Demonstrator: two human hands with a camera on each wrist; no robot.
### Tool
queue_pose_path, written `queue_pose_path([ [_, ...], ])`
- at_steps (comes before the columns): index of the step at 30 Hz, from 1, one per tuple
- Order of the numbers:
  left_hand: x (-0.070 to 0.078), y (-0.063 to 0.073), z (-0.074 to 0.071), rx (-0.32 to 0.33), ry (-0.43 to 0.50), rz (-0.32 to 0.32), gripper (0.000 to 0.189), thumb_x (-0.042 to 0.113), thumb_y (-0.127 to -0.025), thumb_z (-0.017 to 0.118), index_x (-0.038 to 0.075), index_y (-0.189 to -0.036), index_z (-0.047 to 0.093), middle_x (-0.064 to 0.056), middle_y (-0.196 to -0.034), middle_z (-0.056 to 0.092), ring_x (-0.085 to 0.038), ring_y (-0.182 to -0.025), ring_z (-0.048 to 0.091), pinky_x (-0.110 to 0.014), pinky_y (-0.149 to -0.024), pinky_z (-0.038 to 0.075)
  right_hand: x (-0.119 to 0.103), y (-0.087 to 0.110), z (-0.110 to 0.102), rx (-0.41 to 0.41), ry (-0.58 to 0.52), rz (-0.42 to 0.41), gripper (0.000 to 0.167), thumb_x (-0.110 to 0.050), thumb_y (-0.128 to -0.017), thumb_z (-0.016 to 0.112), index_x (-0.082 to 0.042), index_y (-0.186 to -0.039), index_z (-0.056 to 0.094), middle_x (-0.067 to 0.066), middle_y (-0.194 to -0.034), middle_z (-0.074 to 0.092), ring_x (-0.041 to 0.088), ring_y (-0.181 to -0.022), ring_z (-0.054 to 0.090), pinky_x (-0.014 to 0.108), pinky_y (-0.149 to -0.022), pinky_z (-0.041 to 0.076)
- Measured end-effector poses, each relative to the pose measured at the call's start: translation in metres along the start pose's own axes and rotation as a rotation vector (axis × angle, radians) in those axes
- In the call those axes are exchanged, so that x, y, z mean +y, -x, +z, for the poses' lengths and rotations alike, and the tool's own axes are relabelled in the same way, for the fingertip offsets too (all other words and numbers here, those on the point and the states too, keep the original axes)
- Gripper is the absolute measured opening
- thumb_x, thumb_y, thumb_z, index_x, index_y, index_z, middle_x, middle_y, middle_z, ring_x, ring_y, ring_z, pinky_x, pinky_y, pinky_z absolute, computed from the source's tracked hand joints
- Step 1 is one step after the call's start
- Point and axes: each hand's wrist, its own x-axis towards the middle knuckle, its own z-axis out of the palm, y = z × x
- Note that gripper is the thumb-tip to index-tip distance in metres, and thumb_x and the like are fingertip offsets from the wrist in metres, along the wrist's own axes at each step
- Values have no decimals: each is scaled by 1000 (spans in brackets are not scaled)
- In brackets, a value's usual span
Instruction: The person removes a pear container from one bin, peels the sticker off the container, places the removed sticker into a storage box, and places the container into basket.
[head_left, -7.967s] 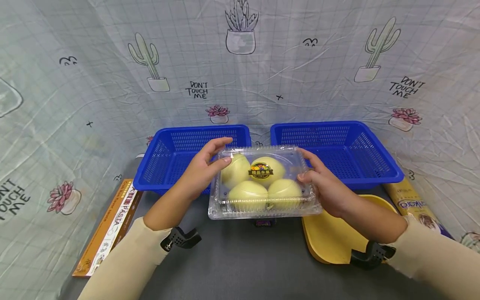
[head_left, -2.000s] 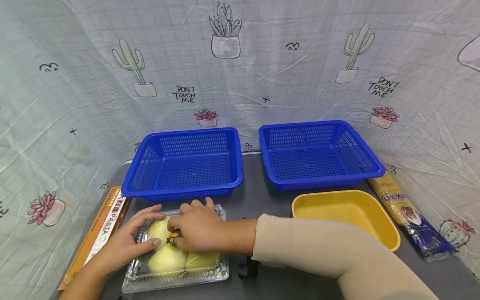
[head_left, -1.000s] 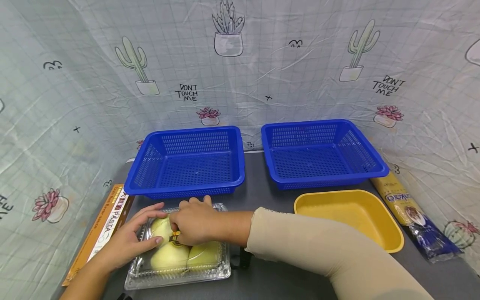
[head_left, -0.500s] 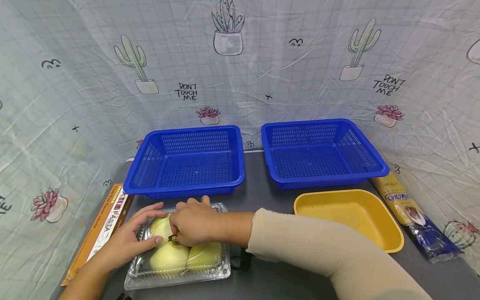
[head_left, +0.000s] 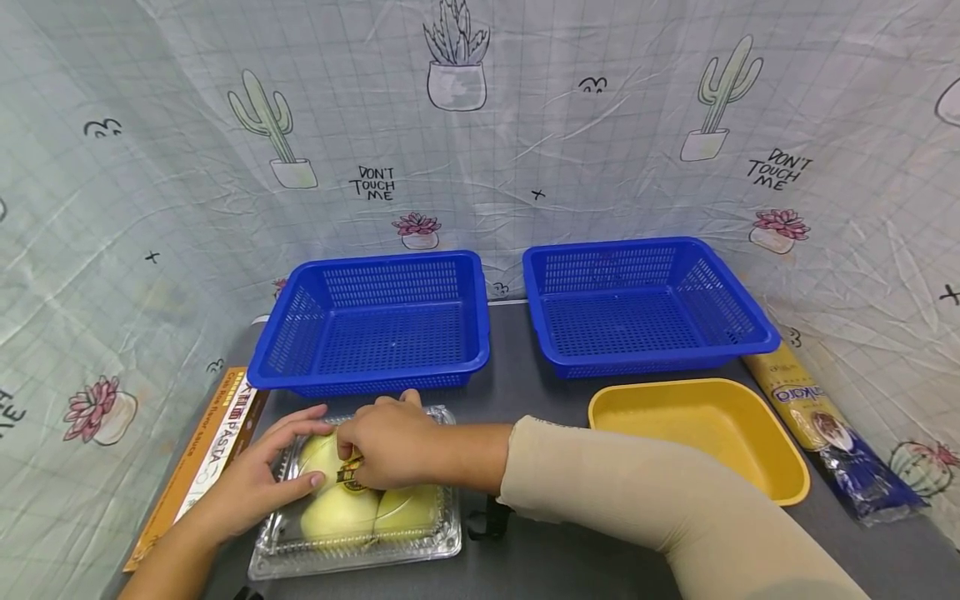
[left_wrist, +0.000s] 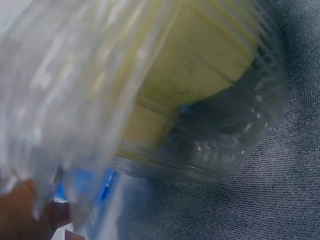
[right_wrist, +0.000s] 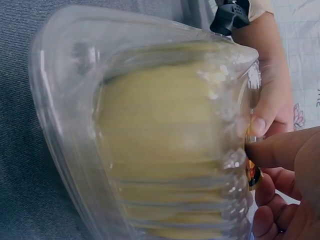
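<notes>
A clear plastic clamshell box (head_left: 352, 554) of several pale yellow-green round fruits (head_left: 341, 512) lies on the dark table at the front left. My left hand (head_left: 258, 483) rests on the lid's left side, fingers spread and thumb reaching inward. My right hand (head_left: 393, 446) is over the middle of the lid with curled fingers, at the black and gold label (head_left: 348, 475). In the right wrist view its thumb (right_wrist: 280, 150) and curled fingers pinch the label's edge (right_wrist: 253, 177), which stands out from the lid. Part of the label is hidden under the hand.
Two blue mesh baskets (head_left: 367, 379) stand side by side at the back. To the right are a yellow tray (head_left: 693, 417) and a yellow and blue pasta bag (head_left: 817, 425). An orange and white pasta box (head_left: 202, 467) lies at the left, beside the left forearm.
Eight seconds ago both hands held the fruit box up mid-table; now it lies at the front left. Lately the right fingers shift slightly at the label, while the left hand stays put.
</notes>
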Motion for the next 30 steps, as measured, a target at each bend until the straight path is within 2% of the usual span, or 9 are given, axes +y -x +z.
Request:
queue_pose_path([
  [5,0,1,0,-3,13,4,56,4,-89,85,19,-139,66,-5,-161,49,3,-147,34,-8,-106,24,1,2,0,31,-6,-4,13,-37,-89,85,-38,-94,73,-21,-86,57,6,-85,50,36,-82,35],
  [10,-1,1,0,-2,21,6,55,3,-89,85,19,-138,66,5,-161,48,3,-148,33,-8,-106,24,1,4,0,52,-25,-19,16,-32,-90,83,-36,-85,69,-22,-83,56,5,-83,50,35,-79,34],
  [13,-1,1,0,1,17,7,55,4,-88,86,19,-138,66,2,-161,49,3,-147,34,-8,-107,24,2,4,0,63,-35,-33,17,-29,-90,82,-36,-83,68,-21,-82,56,5,-82,49,35,-78,33],
  [20,0,1,0,-9,22,-17,54,5,-90,85,20,-138,66,-16,-160,49,3,-147,33,-9,-105,24,10,8,-3,52,-116,-91,16,-27,-90,80,-35,-85,67,-18,-90,56,4,-83,49,33,-77,34],
  [25,1,2,0,-12,25,-27,54,5,-90,85,20,-138,66,-17,-160,48,3,-147,33,-9,-104,24,15,12,-8,18,-178,-143,14,-27,-92,78,-34,-87,67,-15,-98,60,3,-87,51,32,-76,36],
  [30,2,2,0,-12,18,-34,53,6,-90,85,21,-138,66,-17,-160,49,4,-146,34,-9,-104,25,20,16,-15,-15,-234,-175,12,-28,-94,76,-34,-89,67,-19,-103,59,0,-96,53,32,-83,38],
])
